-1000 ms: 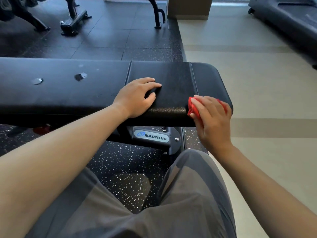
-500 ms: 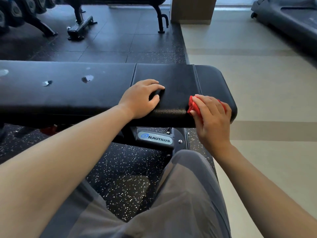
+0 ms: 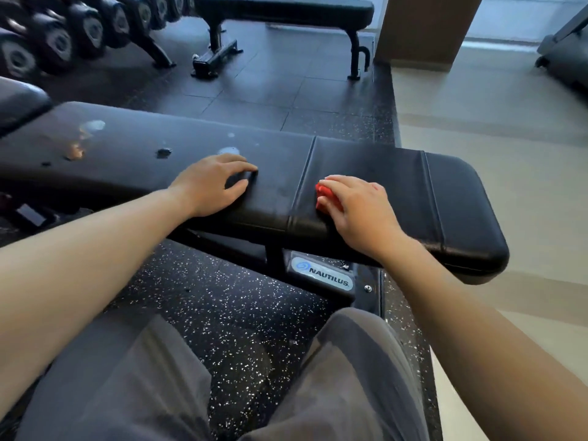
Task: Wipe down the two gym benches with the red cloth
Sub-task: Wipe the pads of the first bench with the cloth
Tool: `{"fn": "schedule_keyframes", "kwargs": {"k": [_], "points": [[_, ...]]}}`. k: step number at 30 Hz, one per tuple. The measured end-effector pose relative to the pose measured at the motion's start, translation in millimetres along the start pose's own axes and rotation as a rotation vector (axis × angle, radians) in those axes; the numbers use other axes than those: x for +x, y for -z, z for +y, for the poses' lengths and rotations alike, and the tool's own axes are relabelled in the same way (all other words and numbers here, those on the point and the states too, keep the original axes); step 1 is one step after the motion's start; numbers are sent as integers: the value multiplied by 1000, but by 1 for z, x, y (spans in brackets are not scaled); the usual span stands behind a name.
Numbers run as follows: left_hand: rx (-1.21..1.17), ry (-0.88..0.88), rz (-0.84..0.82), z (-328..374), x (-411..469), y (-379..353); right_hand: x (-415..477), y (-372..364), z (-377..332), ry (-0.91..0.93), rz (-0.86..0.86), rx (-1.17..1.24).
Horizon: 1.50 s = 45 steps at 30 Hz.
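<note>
A black padded gym bench (image 3: pixel 397 173) stretches across the view in front of me, its pad worn with several torn spots on the left. My right hand (image 3: pixel 359 208) presses the bunched red cloth (image 3: pixel 326 197) onto the seat pad, just right of the seam; most of the cloth is hidden under my fingers. My left hand (image 3: pixel 213 183) rests flat on the long pad left of the seam, fingers spread, holding nothing. A second black bench (image 3: pixel 283 11) stands further back on the rubber floor.
A rack of dumbbells (image 3: pixel 63 36) lines the far left. A wooden pillar (image 3: pixel 426 30) rises at the back right, and a machine (image 3: pixel 566 58) sits at the far right. The bench's Nautilus frame (image 3: pixel 327 276) is below the pad, near my knees (image 3: pixel 359 361).
My right hand has slid the red cloth left from the bench's right end toward the seam. My left hand has shifted left along the pad. The view has tilted up, showing the far bench.
</note>
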<state>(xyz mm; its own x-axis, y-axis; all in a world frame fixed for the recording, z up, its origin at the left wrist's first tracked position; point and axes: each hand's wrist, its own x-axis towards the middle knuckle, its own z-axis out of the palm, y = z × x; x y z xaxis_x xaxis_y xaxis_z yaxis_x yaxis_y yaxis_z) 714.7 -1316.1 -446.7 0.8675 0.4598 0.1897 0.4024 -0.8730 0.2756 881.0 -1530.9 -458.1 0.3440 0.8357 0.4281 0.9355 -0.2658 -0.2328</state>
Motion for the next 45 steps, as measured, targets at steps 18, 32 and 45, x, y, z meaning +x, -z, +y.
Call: {"fn": "schedule_keyframes", "kwargs": {"k": [18, 32, 45], "points": [[-23, -139, -90, -51, 2, 2, 67, -39, -65, -73, -56, 103], [10, -187, -80, -54, 0, -1, 60, -44, -90, -196, -96, -25], [-12, -163, -97, -53, -4, 2, 43, -37, -114, -180, -216, -132]]}}
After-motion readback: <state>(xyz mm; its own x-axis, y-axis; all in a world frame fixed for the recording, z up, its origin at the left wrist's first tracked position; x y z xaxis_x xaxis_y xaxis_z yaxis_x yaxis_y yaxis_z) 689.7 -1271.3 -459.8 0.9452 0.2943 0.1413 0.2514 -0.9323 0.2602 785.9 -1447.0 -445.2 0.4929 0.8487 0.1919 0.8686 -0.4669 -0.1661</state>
